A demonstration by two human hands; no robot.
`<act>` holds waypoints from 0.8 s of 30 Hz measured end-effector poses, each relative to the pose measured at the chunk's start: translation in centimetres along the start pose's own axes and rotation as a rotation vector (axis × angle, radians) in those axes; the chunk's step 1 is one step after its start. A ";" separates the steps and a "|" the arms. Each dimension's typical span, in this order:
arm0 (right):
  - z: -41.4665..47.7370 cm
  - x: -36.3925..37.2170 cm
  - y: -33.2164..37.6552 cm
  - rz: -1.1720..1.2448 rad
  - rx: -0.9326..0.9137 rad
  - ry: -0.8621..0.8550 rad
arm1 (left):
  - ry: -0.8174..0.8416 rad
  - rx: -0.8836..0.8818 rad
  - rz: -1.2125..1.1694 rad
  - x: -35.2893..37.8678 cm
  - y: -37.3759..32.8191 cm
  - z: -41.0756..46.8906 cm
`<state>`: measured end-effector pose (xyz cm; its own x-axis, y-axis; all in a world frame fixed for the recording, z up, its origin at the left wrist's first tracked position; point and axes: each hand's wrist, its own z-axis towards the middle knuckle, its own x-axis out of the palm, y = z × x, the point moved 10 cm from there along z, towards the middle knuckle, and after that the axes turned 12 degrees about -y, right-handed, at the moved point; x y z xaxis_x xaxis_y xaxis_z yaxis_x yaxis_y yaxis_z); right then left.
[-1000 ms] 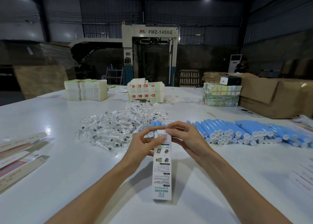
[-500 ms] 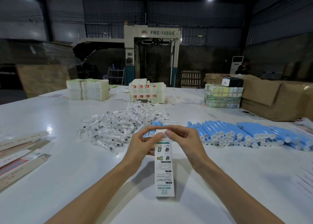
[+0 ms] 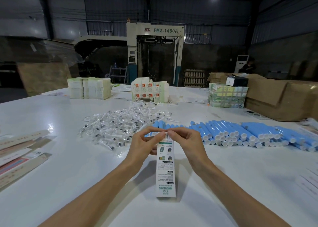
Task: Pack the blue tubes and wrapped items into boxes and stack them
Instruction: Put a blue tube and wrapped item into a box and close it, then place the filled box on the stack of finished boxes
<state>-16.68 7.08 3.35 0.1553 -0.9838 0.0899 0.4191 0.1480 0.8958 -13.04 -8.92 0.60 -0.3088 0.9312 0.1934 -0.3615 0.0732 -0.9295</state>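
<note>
Flattened cartons [image 3: 22,151] lie unfolded at far left; wrapped items [image 3: 118,127] sit heaped loose on the table [image 3: 68,183]; left hand [image 3: 143,146] and right hand [image 3: 188,144] each pinch the top flap of one box [image 3: 166,168] held on end (centre, fingers curled); blue tubes [image 3: 249,135] lie in rows to the right. Judging by the piles, most packing remains; no finished stack is identifiable; the box's contents are hidden.
</note>
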 end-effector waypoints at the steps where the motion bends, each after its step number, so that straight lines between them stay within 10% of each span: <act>1: 0.0 -0.1 -0.1 -0.015 -0.003 -0.010 | 0.000 0.002 0.005 0.0 0.1 0.0; 9: -0.3 0.4 -0.6 0.086 0.039 0.033 | 0.030 -0.020 -0.045 0.2 0.3 0.1; 18: -3.5 4.3 -4.3 0.238 0.480 0.343 | 0.015 -0.101 -0.308 -1.0 0.7 1.6; 24: -3.4 2.2 -3.2 -0.042 0.375 0.300 | -0.048 0.189 0.035 -2.2 -0.7 1.9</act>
<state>-14.68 4.75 -0.82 0.4198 -0.9071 -0.0297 0.0878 0.0080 0.9961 -13.75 -11.67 1.40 -0.3640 0.9136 0.1814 -0.5072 -0.0311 -0.8613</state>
